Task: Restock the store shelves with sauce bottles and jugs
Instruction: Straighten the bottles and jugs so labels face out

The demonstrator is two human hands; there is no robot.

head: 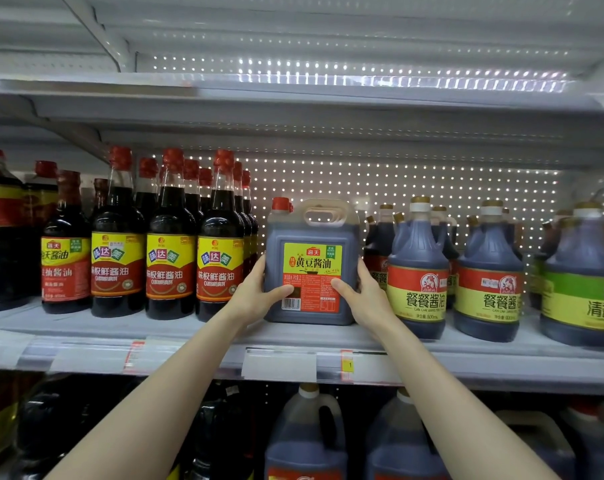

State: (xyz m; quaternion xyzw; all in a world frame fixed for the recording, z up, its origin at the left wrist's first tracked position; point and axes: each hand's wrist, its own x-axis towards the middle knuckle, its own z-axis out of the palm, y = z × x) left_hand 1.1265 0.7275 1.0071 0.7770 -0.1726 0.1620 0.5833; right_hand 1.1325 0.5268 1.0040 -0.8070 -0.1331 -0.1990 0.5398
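On the shelf [196, 332], both hands' fingers [279, 292] clasping a 黄豆酱油 jug [311, 261] (餐餐酱油 bottles [417, 271] beside).

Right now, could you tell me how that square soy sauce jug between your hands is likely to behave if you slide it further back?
The jug looks full of dark liquid, so it is probably heavy; both the left hand and right hand grip it. Its broad flat base on the shelf suggests it will slide rather than tip. The smooth plastic may be somewhat slippery.

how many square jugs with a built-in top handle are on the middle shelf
1: the square jug, held by the left hand and right hand. More may hide behind it.
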